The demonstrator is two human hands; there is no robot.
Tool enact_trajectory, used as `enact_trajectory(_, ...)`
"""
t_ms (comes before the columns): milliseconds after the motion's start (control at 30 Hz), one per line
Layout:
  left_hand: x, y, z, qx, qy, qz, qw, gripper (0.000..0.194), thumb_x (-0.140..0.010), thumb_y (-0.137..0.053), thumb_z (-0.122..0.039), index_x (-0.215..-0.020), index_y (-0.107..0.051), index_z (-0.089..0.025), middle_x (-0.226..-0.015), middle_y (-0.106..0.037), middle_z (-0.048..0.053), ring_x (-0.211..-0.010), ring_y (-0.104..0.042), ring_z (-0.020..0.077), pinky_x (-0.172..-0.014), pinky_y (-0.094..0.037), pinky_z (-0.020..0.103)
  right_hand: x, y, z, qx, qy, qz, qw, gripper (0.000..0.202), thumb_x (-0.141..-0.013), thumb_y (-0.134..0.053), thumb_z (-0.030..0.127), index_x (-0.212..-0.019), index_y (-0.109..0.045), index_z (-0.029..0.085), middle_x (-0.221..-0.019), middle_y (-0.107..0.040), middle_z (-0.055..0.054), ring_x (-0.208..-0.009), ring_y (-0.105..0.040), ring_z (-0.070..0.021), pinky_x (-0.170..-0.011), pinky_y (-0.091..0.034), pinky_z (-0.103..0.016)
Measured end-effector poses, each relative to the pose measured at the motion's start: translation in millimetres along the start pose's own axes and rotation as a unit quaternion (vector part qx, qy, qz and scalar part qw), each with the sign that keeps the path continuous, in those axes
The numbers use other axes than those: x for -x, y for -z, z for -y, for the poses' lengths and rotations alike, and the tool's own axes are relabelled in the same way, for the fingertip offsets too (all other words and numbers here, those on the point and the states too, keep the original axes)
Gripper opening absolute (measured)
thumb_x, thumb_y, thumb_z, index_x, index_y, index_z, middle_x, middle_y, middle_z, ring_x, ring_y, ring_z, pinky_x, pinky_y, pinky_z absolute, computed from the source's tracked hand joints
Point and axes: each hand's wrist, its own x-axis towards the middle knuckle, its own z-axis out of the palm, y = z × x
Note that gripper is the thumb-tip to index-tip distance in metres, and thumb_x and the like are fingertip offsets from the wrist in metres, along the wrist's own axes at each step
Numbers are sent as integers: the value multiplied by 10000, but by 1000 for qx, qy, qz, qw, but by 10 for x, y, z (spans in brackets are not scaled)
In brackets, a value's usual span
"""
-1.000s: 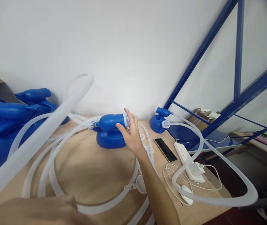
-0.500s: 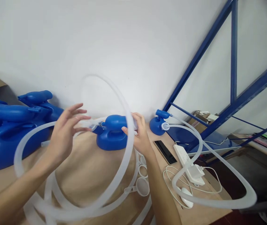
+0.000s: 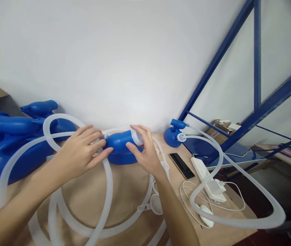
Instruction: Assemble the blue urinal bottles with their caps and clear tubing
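A blue plastic bottle [image 3: 119, 141] with a handle-like upper body stands on the table in front of me, tilted a little. My right hand [image 3: 146, 148] grips its right end, thumb and fingers around a white cap [image 3: 137, 136]. My left hand [image 3: 86, 148] closes on the bottle's narrow left end, thumb against the blue body; its fingertips are slightly blurred and hide the joint. A long translucent hose [image 3: 108, 184] loops from behind my left hand down over the table.
Several blue bottles [image 3: 12, 147] are piled at the left. Another blue bottle [image 3: 173, 136] with a hose stands at the right, near a phone [image 3: 182, 165], a power strip [image 3: 201, 171] and a white charging cable [image 3: 237, 191]. White strainer-like caps [image 3: 157, 204] lie by my right forearm. A blue metal frame [image 3: 217, 61] rises at right.
My left hand has moved right onto the bottle's narrow end, and its fingers have come in. The bottle's upper body has tilted, its right end rising. The raised hose loop has dropped to the left.
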Motion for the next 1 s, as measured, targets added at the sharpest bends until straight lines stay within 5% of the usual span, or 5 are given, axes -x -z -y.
enact_trajectory(233, 93, -111, 48, -20, 129, 101, 986, 561, -851, -599, -747, -636, -616, -230, -620, -609, 65, -588, -575, 235, -611, -411, 325, -30, -46, -58, -11, -67, -83, 994, 465, -1041, -506, 454, -1492, -496, 343, -1420, -511, -88, -1325, -527, -254, -1113, -514, -457)
enact_trajectory(433, 105, -227, 25, 74, 144, 147, 976, 876, -848, -621, -425, -1630, -281, -222, -1505, -562, 147, -1200, -659, 347, -951, -519, 424, -5, -99, -13, -18, -62, -70, 995, 433, -1039, -510, 464, -1442, -514, 305, -1420, -521, -95, -1370, -499, -245, -1115, -506, -435)
enact_trajectory(633, 104, -374, -49, 100, 125, 137, 978, 902, -765, -509, -148, -1627, -255, -223, -1581, -486, 131, -1292, -606, 347, -1049, -503, 490, 44, -164, 93, -23, -40, -50, 998, 416, -1034, -528, 446, -1420, -499, 294, -1405, -536, -88, -1361, -524, -242, -1147, -462, -439)
enact_trajectory(833, 110, -418, -112, -76, 150, 102, 981, 762, -869, -406, -110, -1594, -347, -340, -1463, -527, 136, -744, -708, 249, -529, -487, 336, 23, -202, 55, -54, -73, -45, 995, 521, -885, -746, 458, -1310, -508, 272, -1316, -611, -62, -1232, -606, -247, -1101, -488, -428)
enact_trajectory(1000, 122, -417, -112, 9, 120, 100, 988, 796, -899, -582, -368, -1625, -264, -293, -1501, -497, 171, -826, -719, 268, -671, -566, 383, 26, -305, -25, -66, -50, -76, 994, 431, -879, -733, 397, -1238, -536, 261, -1260, -629, -55, -1189, -619, -235, -1078, -496, -418)
